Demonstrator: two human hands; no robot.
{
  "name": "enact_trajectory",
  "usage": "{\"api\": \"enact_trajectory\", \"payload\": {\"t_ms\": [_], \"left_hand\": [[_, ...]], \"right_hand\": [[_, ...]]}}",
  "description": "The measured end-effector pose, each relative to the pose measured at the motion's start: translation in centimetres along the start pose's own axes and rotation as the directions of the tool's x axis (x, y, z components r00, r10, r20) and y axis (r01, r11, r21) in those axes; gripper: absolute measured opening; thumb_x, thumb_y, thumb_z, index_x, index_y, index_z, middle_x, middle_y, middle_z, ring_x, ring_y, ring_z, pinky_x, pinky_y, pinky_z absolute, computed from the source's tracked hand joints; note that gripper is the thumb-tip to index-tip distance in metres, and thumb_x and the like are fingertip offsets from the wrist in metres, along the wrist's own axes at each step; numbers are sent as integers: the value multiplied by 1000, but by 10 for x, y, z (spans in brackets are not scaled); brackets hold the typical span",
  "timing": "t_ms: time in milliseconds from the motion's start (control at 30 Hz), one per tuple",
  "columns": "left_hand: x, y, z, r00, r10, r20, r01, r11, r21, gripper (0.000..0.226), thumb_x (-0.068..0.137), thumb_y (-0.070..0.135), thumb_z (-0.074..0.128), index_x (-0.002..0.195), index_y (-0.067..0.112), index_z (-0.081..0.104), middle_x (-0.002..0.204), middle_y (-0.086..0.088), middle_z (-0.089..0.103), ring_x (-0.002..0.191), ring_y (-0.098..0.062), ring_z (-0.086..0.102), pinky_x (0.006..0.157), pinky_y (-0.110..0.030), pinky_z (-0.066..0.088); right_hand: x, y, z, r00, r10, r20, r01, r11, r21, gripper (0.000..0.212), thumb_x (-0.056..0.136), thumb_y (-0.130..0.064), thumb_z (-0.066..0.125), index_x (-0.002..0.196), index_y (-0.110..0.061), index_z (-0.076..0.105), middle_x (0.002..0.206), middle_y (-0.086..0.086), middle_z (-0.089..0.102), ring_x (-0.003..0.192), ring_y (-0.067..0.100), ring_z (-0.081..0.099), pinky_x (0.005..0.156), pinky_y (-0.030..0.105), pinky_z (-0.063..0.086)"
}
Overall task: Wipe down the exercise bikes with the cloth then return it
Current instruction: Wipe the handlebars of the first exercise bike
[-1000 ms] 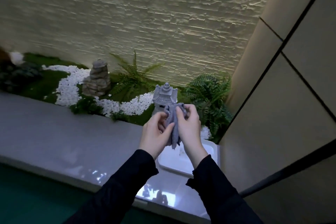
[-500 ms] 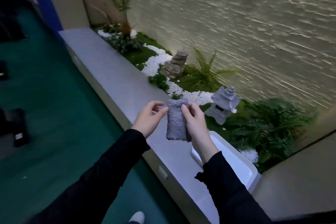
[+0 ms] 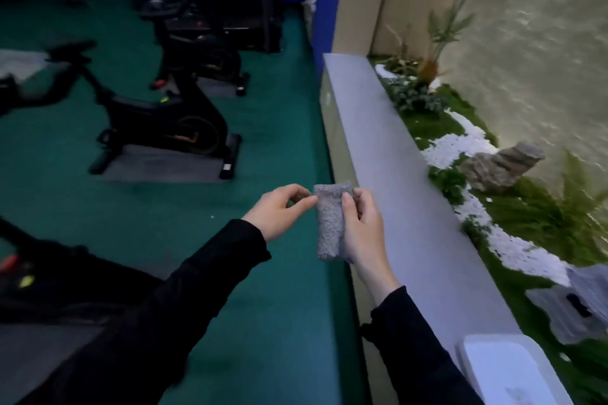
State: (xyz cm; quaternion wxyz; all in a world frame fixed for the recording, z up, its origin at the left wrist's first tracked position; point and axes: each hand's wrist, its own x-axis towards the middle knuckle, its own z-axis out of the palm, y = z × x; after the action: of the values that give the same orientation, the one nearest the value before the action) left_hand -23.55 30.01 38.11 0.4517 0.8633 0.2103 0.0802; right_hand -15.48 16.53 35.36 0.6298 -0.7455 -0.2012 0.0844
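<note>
A folded grey cloth hangs upright in front of me, over the edge between floor and ledge. My right hand grips its right side, thumb on the front. My left hand pinches the cloth's top left corner with thumb and forefinger. A black exercise bike stands on a grey mat to the left. A second bike stands further back. Part of a third bike shows at the lower left edge.
A long grey ledge runs along the right, with a white tray at its near end. Behind it lie plants, white pebbles, a stacked rock ornament and a stone lantern. Green carpet covers the floor.
My view has swung left from the garden wall to the bikes and floor. The cloth went from bunched to a neat fold, and stays held in both hands.
</note>
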Motion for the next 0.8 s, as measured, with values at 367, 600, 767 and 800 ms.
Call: {"api": "enact_trajectory", "payload": {"t_ms": [367, 600, 767, 800], "left_hand": [[-191, -174, -128, 924, -220, -312, 370, 715, 593, 54, 97, 50, 35, 142, 21, 34, 150, 4, 33, 139, -12, 28, 111, -27, 25], [-327, -243, -188, 797, -357, -487, 593, 613, 522, 58, 97, 53, 28, 147, 24, 24, 154, 7, 25, 144, -10, 15, 114, -29, 15], [-415, -281, -228, 717, -410, -564, 682, 580, 446, 55, 97, 52, 30, 145, 25, 28, 152, 6, 31, 142, -12, 22, 113, -30, 20], [-432, -288, -234, 703, -416, -578, 694, 581, 426, 54, 97, 52, 31, 144, 25, 30, 150, 7, 33, 140, -12, 25, 111, -31, 22]], "right_hand": [[-63, -32, 162, 953, -62, 297, 71, 997, -20, 14, 98, -22, 50, 85, -27, 50, 86, -9, 62, 78, 8, 57, 68, 21, 44], [-152, -73, 267, 861, -106, 497, 128, 992, -10, 8, 99, -22, 48, 92, -23, 53, 97, 2, 64, 88, 18, 60, 76, 32, 46], [-227, -95, 337, 783, -148, 604, 192, 981, -8, 8, 98, -25, 49, 91, -24, 53, 94, -3, 63, 87, 16, 60, 76, 31, 47], [-243, -97, 350, 771, -149, 619, 195, 981, -7, 7, 98, -24, 50, 94, -20, 54, 95, -1, 64, 88, 17, 60, 77, 32, 47]]}}
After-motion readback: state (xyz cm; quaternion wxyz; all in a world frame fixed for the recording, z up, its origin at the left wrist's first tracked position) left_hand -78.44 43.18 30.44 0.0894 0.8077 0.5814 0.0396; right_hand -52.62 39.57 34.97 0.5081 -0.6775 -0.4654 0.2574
